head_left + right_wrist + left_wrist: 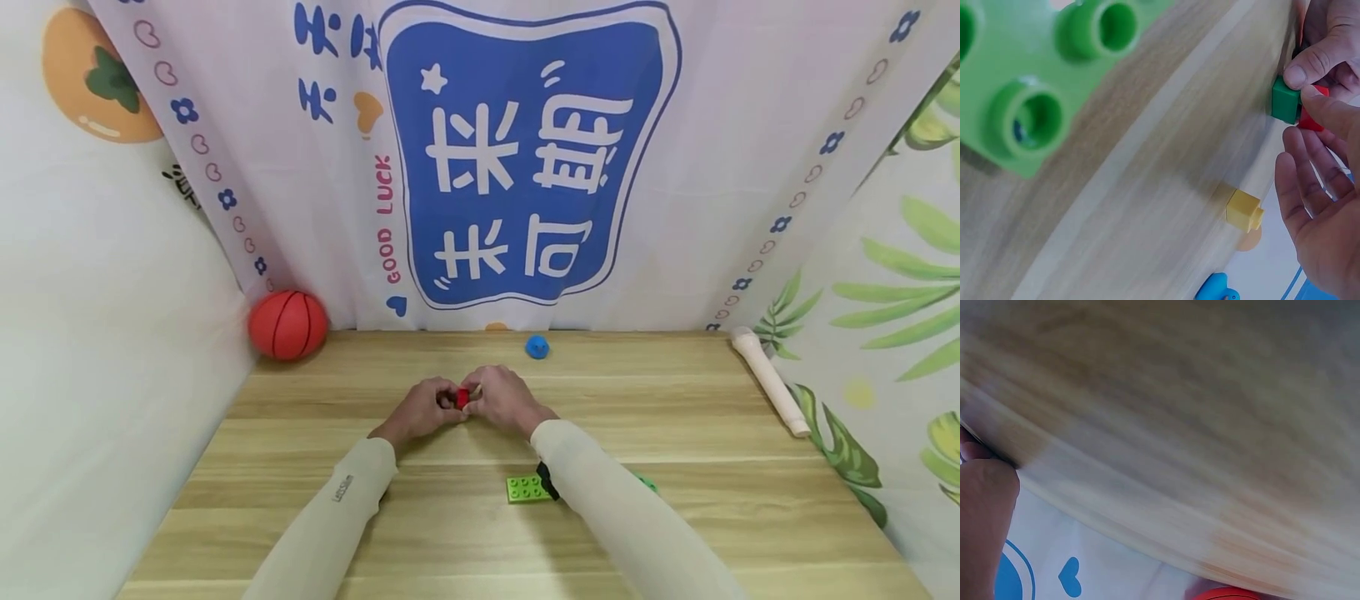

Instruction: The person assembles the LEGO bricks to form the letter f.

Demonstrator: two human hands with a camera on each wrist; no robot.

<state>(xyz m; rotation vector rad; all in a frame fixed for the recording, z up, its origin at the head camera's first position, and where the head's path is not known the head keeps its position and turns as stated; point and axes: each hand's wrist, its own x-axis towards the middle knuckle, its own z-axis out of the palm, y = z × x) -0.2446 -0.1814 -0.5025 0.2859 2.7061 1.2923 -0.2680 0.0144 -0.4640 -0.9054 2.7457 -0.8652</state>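
Observation:
Both hands meet over the wooden table [315, 467], fingertips close together. My left hand [423, 410] pinches a small green brick [1285, 101], its thumb lying on the brick's side in the right wrist view. With thumb and fingers, my right hand [504, 400] holds a red brick [462, 398] right against the green one. Its other fingers are spread out below. A yellow brick [1242, 210] stands on the table beside the right hand. In the left wrist view only part of the left hand [986, 515] shows at the edge.
Under the right forearm lies a light green studded plate [523, 489], partly covered. A blue toy [537, 347] sits near the back edge. A red ball [288, 325] occupies the back left corner, and a pale microphone-shaped stick [772, 383] lies along the right side.

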